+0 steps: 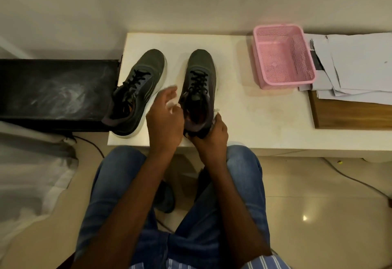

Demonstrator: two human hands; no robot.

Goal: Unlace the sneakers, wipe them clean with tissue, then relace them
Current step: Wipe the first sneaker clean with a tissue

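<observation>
mesh sneakers (200, 90), perforated plastic basket (284, 56)

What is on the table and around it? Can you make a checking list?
Surface: white table, faintly stained.
Job's things: left sneaker and right sneaker, both laced; white tissue by the left hand.
Clutter: pink basket, papers.
Hands: left hand with the tissue beside the right sneaker; right hand grips its heel.
Cables: cable on the floor at right.
Surroundings: black box, tiled floor.
</observation>
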